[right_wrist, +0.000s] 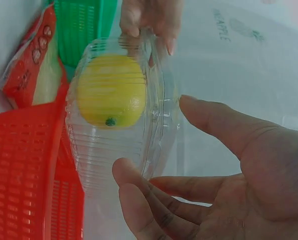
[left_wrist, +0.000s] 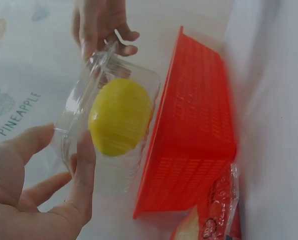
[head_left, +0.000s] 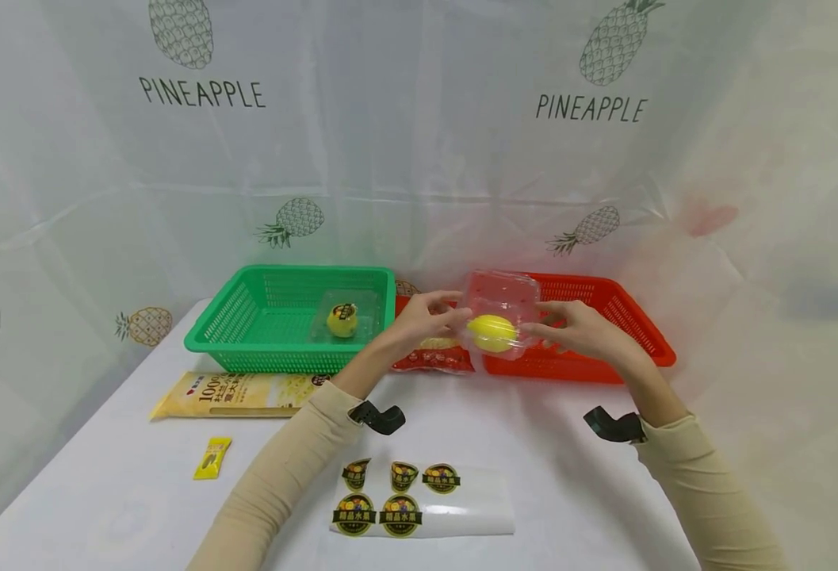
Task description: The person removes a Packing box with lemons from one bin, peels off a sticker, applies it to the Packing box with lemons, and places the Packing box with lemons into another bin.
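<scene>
Arms [head_left: 293, 460] stretched forward, a person holds a clear box [head_left: 503, 287] at both ends, left hand [head_left: 422, 319] at its nine o'clock, right hand [head_left: 583, 329] at its three, thumb and curled fingers of each clamped on the edges. A yellow lemon [head_left: 493, 335] sits inside. The box is held before the nine o'clock end of a red basket [head_left: 575, 370]. Farther toward nine o'clock, a green basket [head_left: 283, 361] contains a second clear box [head_left: 369, 305] with another lemon [head_left: 342, 327] under a dark sticker [head_left: 345, 312].
</scene>
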{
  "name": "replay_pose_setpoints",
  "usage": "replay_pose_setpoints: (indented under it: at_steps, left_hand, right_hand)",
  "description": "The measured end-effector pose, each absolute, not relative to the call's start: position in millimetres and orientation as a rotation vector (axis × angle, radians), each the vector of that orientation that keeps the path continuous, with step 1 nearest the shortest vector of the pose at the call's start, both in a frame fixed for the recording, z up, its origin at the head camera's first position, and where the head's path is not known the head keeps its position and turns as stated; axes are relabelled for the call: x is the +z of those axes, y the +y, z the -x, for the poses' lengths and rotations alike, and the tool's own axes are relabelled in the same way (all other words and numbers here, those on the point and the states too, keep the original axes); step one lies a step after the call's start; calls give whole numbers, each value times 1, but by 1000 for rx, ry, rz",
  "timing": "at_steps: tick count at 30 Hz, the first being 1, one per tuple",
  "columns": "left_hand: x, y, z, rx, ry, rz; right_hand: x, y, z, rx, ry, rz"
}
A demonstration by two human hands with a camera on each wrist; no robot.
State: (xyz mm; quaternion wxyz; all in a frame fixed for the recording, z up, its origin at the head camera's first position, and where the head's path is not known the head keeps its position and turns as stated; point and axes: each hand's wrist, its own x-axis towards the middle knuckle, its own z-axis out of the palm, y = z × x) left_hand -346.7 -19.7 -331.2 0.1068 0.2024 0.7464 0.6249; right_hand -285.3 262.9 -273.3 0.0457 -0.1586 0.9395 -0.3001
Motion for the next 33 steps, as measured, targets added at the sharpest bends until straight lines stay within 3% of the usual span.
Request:
replay_pose_setpoints:
  at_steps: [12,33]
  left_hand:
    - [-334,-29,335,2038,1956,-389]
    - [-347,-70,314,1856,1915,-491]
  right_hand:
    - [-285,255,286,-1085,2825,445]
    - [-300,262,289,-1224,2798,564]
